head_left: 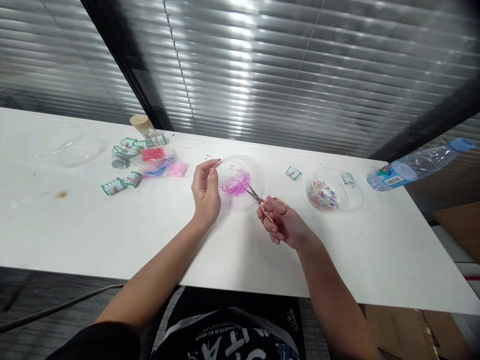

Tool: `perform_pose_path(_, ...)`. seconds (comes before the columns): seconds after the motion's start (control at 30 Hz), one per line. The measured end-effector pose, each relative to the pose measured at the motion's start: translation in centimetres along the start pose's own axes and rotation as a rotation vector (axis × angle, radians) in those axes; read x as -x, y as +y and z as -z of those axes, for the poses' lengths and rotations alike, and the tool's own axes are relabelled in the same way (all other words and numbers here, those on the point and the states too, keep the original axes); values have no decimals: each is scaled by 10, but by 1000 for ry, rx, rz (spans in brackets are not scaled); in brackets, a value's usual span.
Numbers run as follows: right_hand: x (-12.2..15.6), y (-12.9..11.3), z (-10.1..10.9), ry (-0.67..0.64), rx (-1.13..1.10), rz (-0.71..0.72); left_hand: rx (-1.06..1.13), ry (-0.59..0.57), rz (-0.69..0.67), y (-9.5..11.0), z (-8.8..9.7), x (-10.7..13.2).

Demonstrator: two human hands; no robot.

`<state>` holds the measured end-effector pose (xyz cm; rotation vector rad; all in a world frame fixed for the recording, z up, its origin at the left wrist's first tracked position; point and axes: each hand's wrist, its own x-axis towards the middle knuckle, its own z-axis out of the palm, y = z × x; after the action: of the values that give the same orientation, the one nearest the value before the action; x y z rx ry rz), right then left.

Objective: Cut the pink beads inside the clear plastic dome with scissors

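Purple pieces (237,183) lie heaped in a round clear dish (247,205) on the white table (240,250), in front of the person and between the 2 hands. The left hand (206,192) is at the dish's left edge, its fingers curled and its thumb beside the rim; whether it pinches the rim, I cannot tell. The right hand (283,222) grips copper-handled scissors (264,214), with fingers wrapped about the 2 loops. The blades point left and away from the person, their tips at the right edge of the purple heap.

To the right of the dish, on the far side, lies 1 small green-and-white packet (293,173). Farther right, another clear dish (309,199) holds multicoloured bits (323,195), and near the table's right end is a clear bottle (416,165) with a blue cap.

To the left of the left hand are a red packet (153,154), a pink packet (176,169) and a blue-purple packet (159,167), all close together. Beside them lie several green-and-white rolls (113,186), and a cork-topped jar (141,123) stands behind. Window blinds (243,75) line the far side.
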<state>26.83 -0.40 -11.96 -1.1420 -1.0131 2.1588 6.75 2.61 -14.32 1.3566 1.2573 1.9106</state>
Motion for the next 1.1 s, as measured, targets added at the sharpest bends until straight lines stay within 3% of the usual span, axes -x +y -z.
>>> perform_pose_path(0.53, -2, -2, -3, 8, 0, 3, 75, 14, 14, -2, -1, 1)
perform_pose_path(0.73, -1, -1, -5, 12, 45, -35, 125, 99, -5, 0, -1, -1)
perform_pose_path(1.1, -1, 1, -5, -15, 65, -68, 32, 124, -76, 3, -1, -2)
